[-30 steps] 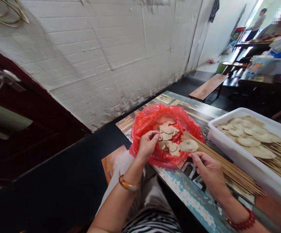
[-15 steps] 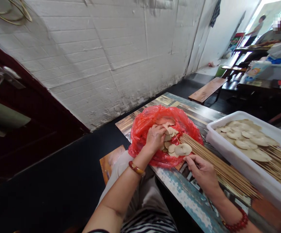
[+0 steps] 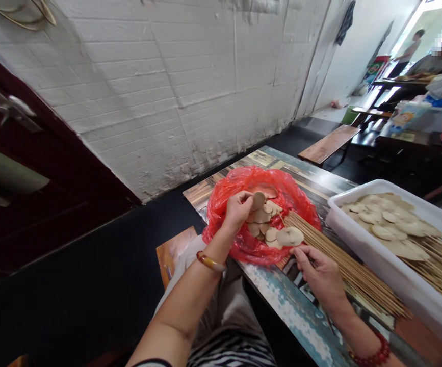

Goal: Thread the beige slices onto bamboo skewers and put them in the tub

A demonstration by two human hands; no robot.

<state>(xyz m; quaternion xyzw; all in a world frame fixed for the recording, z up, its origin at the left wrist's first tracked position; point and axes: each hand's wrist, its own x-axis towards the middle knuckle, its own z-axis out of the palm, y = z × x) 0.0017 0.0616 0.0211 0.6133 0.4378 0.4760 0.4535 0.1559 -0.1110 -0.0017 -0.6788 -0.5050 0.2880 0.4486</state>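
Note:
My left hand [image 3: 239,208] pinches a thin tan slice [image 3: 259,200], which looks like potato, above an open red plastic bag [image 3: 221,199]. More loose slices [image 3: 259,216] lie inside the bag. In my right hand [image 3: 318,270], thumb and fingers close on a bamboo skewer [image 3: 331,323], whose lower end shows below the wrist. Pale oval slices [image 3: 290,236] sit at the skewer's tip, by the bag's near edge. A bundle of bare bamboo skewers [image 3: 345,265] lies beside my right hand, its far ends resting on the bag.
A white plastic tub [image 3: 358,229] at the right holds skewered slices. Everything stands on a patterned table [image 3: 282,290] with a worn blue edge. Beyond are a wooden bench [image 3: 330,144], a white wall [image 3: 190,102] and a dark red door [image 3: 52,168]. Other people are at the far right.
My left hand has lifted out of the pile and drawn back slightly, now with a slice between its fingers. My right hand stays almost still with the skewer.

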